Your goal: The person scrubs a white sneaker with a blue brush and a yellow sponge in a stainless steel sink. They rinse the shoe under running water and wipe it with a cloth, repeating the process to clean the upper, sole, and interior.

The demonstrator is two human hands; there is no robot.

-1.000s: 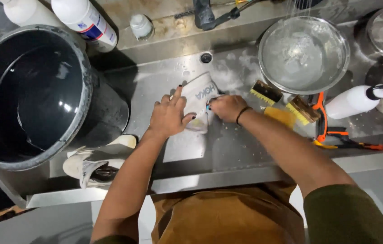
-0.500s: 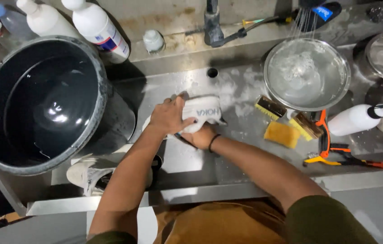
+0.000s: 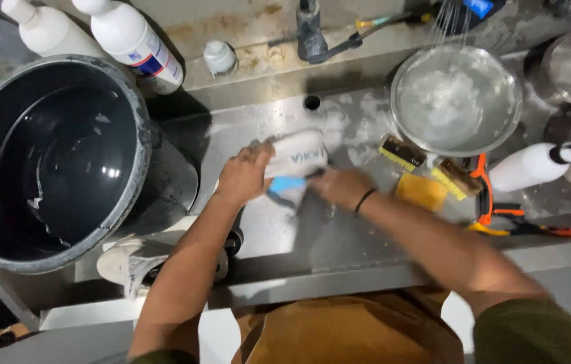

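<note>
- Down nearest the person, a second white sneaker (image 3: 138, 261) lies at the front edge of the wet steel surface (image 3: 339, 236), just beside the foot of a big dark bucket (image 3: 49, 158) with water in it.
- Further in, the left hand (image 3: 243, 176) is closed around the end of a white sneaker (image 3: 297, 156), holding it over the middle of the surface.
- The right hand (image 3: 339, 187) is curled tight under the same sneaker, right against it; a blue patch shows between the two hands, but it is too blurred to say what that hand grips. A dark band sits on its wrist.
- To the right, two brushes with yellow backs (image 3: 401, 154) lie near a yellow sponge (image 3: 421, 191), with orange-handled pliers (image 3: 494, 214) just beyond.
- A white spray bottle (image 3: 534, 165) lies on its side next to them.
- Behind those, a metal bowl (image 3: 457, 101) full of foamy water stands under a running spray.
- At the back ledge stand a faucet (image 3: 309, 30), a small white jar (image 3: 220, 57) and tall white bottles (image 3: 134, 40).
</note>
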